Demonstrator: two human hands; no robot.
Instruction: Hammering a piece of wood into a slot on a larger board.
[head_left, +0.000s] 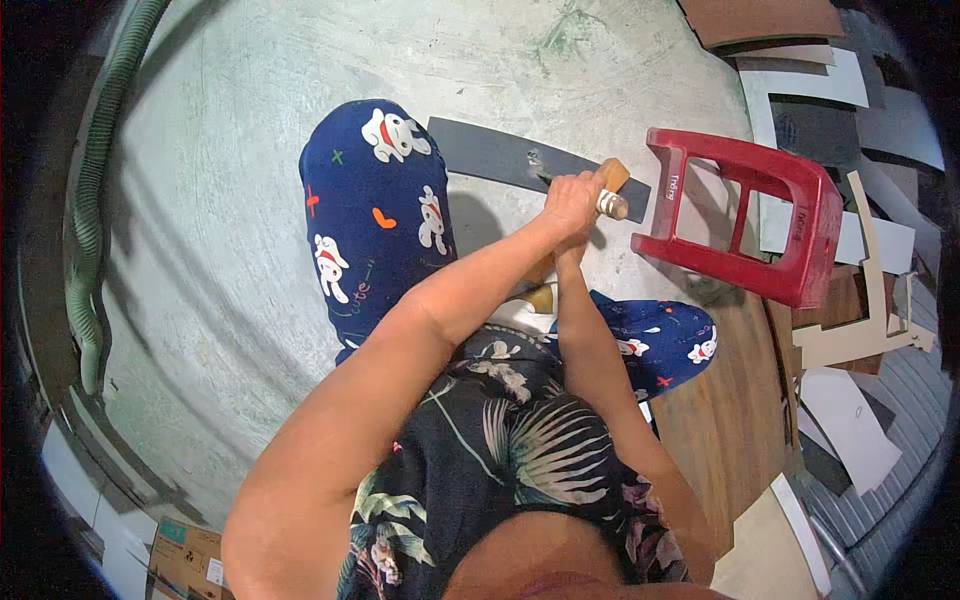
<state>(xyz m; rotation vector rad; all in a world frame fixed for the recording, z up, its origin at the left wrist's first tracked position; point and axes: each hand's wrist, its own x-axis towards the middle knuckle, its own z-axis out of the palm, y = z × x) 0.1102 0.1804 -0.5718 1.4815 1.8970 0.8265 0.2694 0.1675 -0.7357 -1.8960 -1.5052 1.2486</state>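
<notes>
In front of me my left hand (574,203) is closed on a wooden tool. Its light-brown block (616,177) and a round end with a white band (611,205) stick out past my fingers. The tool's exact kind does not show. Just below, my right hand (570,250) is curled close to my left wrist, which hides most of its fingers. What it grips is hidden. Beyond my hands a long dark grey flat strip (500,157) reaches from my left knee toward the red plastic stool (735,215), which lies on its side.
Cut boards and sheet pieces (870,235) are heaped along the right. A brown wooden panel (720,430) lies beside my right leg. At the far left runs a ribbed green hose (92,200), and a cardboard box (185,560) stands at the lower left.
</notes>
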